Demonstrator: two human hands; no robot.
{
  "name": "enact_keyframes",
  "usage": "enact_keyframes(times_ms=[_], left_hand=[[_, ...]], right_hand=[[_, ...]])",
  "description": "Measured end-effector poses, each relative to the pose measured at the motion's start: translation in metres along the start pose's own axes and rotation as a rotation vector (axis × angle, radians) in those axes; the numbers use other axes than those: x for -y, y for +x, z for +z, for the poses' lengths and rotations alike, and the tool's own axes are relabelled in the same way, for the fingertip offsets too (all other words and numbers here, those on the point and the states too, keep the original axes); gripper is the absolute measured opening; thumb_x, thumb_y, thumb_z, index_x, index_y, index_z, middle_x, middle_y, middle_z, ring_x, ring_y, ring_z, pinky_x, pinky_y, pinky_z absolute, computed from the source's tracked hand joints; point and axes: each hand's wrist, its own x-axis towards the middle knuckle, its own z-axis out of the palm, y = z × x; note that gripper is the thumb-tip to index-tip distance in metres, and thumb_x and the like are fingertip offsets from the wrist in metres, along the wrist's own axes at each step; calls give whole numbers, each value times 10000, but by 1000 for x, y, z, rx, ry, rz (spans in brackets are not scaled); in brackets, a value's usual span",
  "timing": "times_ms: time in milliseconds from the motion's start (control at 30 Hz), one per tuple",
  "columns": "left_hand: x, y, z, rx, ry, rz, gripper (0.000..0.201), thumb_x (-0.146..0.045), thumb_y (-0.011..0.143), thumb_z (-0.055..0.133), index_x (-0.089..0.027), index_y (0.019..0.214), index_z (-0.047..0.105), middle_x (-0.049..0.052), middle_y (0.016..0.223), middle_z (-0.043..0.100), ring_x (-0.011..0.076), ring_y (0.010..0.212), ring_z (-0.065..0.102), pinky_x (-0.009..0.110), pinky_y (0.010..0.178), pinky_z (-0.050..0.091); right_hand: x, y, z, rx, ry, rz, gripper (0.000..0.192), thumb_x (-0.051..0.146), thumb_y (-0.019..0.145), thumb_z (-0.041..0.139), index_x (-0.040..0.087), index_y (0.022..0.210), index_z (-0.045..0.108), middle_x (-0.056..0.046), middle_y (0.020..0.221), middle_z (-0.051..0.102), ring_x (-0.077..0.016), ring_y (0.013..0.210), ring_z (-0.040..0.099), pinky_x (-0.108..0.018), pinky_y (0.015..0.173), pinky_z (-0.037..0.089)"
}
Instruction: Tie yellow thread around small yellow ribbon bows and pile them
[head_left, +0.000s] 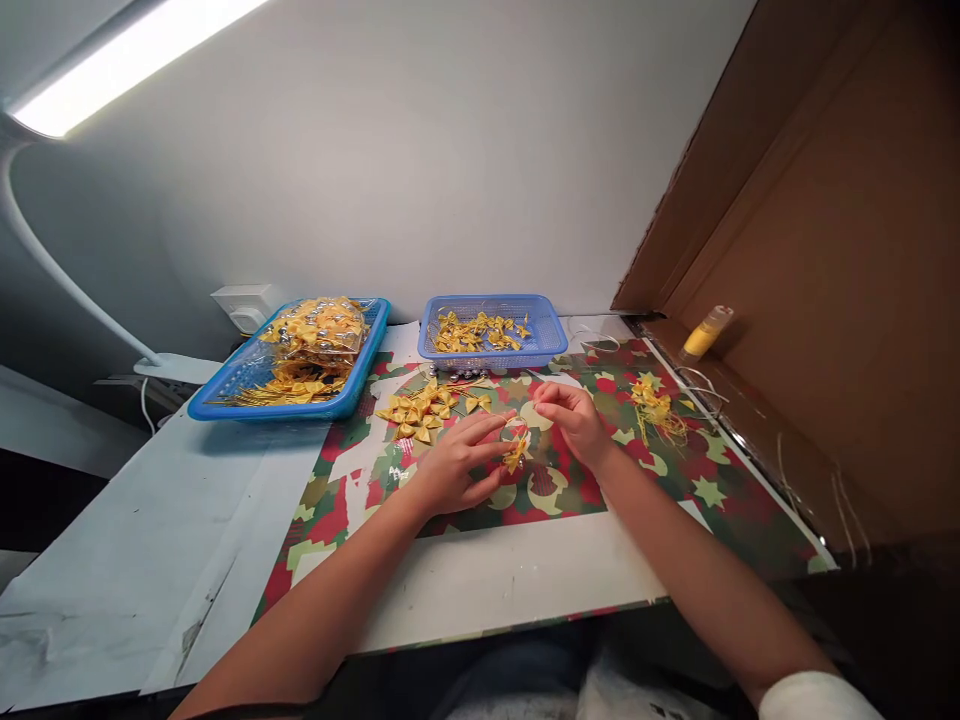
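Note:
My left hand (466, 466) is over the patterned sheet, its fingers closed around a small gold ribbon bow (517, 457). A thin loop of cord rises from that bow near the fingertips. Just to the right, my right hand (574, 420) is raised with thumb and forefinger pinched together; whatever is between them is too fine to make out. Beyond my left hand lies a loose pile of gold bows (418, 410) with thin stems. A cluster of gold bows with cord tails (654, 405) rests to the right of my right hand.
Behind my hands stands a blue-violet basket (491, 361) holding gold bows, with silver beads (459, 374) before it. A larger blue tray (274, 411) at left holds bagged and loose bows. A yellow-filled tube (705, 335) stands by the cardboard wall (817, 300). A lamp (180, 368) stands at left.

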Motion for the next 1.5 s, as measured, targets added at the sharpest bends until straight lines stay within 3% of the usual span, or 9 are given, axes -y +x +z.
enact_keyframes(times_ms=[133,267,500,800,1133,1267,1500], left_hand=[[-2,1,-3,-45,144,-48,197,-225,841,540,-220,961,695,121,1220,595,265,1064,581,449,930,463],[-1,3,-6,-62,215,-103,177,-253,867,513,-202,889,681,108,1054,587,203,860,584,361,780,490],[6,2,-6,-51,118,-182,165,-242,888,481,-182,851,630,68,873,581,168,766,583,286,687,482],[5,8,-2,-99,-54,-243,216,-142,889,428,-196,1042,570,42,857,621,165,790,587,283,706,476],[11,8,0,-112,-47,-312,210,-136,884,407,-184,998,577,30,810,598,148,718,565,262,652,442],[9,6,-1,-116,3,-334,152,-169,868,462,-191,957,584,18,784,582,149,709,557,267,662,445],[11,10,-2,-161,118,-343,186,-219,890,486,-202,1026,612,83,1066,617,236,1009,555,395,877,457]], right_hand=[[-1,1,1,-86,-49,64,199,337,614,672,199,555,541,13,631,530,-129,617,476,-277,605,420],[1,-1,5,-35,-123,86,170,296,606,658,195,534,541,12,613,548,-125,594,481,-267,572,402],[-1,-5,12,37,-238,74,133,272,615,634,185,537,570,6,604,595,-127,594,517,-270,592,409],[-5,-4,15,-100,-249,63,146,324,645,659,192,598,615,-11,641,624,-138,587,533,-275,570,433],[-12,0,3,-328,-313,155,170,351,644,647,191,599,612,-23,622,625,-153,577,527,-292,580,433],[-15,0,1,-316,-319,159,157,337,637,647,192,589,613,-23,622,634,-156,583,536,-291,582,435],[-17,1,3,-273,-303,138,186,375,631,656,195,609,619,-21,619,625,-148,569,515,-278,554,420]])
